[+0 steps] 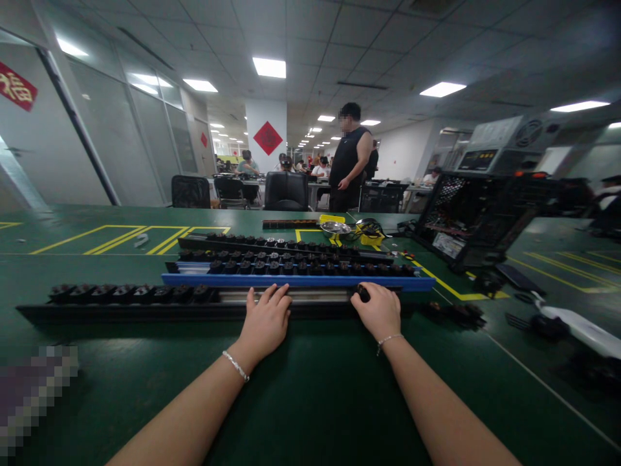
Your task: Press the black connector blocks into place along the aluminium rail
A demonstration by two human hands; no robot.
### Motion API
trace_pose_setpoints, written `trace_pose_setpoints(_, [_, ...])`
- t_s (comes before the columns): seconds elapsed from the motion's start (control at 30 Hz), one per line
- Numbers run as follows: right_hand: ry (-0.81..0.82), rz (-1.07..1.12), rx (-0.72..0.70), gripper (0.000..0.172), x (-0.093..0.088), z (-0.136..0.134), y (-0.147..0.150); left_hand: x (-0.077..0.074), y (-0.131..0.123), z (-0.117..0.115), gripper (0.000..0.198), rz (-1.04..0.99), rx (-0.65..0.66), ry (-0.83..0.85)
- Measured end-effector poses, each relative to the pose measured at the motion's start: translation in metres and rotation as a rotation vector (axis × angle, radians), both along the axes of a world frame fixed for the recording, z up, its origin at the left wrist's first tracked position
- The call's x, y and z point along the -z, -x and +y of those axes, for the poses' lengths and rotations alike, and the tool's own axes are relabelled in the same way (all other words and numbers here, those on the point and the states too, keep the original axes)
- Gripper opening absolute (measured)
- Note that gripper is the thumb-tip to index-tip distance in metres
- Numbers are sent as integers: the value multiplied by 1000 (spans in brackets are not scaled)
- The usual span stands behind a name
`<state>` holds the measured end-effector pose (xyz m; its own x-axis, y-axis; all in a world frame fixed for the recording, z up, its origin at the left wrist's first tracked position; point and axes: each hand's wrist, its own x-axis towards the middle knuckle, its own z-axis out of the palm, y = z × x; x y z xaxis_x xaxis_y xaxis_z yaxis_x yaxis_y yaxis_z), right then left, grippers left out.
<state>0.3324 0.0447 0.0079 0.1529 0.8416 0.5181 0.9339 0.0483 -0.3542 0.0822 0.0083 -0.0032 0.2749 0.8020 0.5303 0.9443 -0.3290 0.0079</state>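
Observation:
A long black rail (145, 313) lies across the green table, with a row of small black parts (123, 293) seated along its left portion. My left hand (266, 318) rests on the middle of this rail, fingers spread, holding nothing. Toward the rail's right end, my right hand (381, 312) has its fingers closed on a small black part (361, 293). Just behind runs a blue rail (301, 280) carrying a full row of similar black parts, and another black rail with such parts lies beyond it.
An open computer case (466, 220) stands at the back right. Loose black parts (453, 314) lie right of the rails. A metal dish (336, 227), yellow items and cables sit behind. A white device (582, 330) is far right. One person (350, 158) stands beyond the table.

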Motion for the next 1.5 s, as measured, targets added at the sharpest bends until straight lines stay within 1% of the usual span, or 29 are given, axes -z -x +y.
trace_pose_setpoints(0.23, [-28, 1, 3, 32, 1, 0, -1, 1, 1, 1, 27, 3, 5, -5])
trace_pose_setpoints(0.43, [-9, -11, -1, 33, 0, 1, -5, 0, 1, 0, 28, 4, 9, 0])
trace_pose_setpoints(0.83, [-28, 12, -6, 32, 1, 3, -9, 0, 0, 0, 28, 3, 9, -3])
trace_pose_setpoints(1.2, [-38, 25, -48, 29, 3, 7, -15, 0, 0, 0, 27, 1, -2, -1])
trace_pose_setpoints(1.3, [-30, 18, -33, 30, 2, 6, -16, 1, 1, 0, 27, 2, 2, -2])
trace_pose_setpoints(1.5, [8, -22, 55, 32, 0, 4, -23, 1, 1, 1, 27, 11, 4, -2])
